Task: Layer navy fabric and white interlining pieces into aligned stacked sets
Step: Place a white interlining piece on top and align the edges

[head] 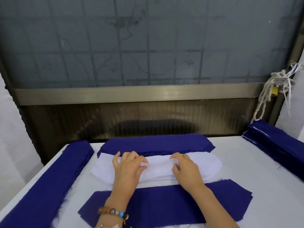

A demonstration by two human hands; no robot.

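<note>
a: where do our fingers lie?
b: curled; our left hand and right hand each pinch the top sheet of the white interlining stack.
a: and around it?
b: a navy piece lies just nearer us and a navy stack just behind, on the table.

Wrist-worn items, left arm
Left hand and forearm bare to frame edge. Beaded bracelet at wrist: brown wooden, grey, cream and bright blue beads. Thin bracelet just below.
</note>
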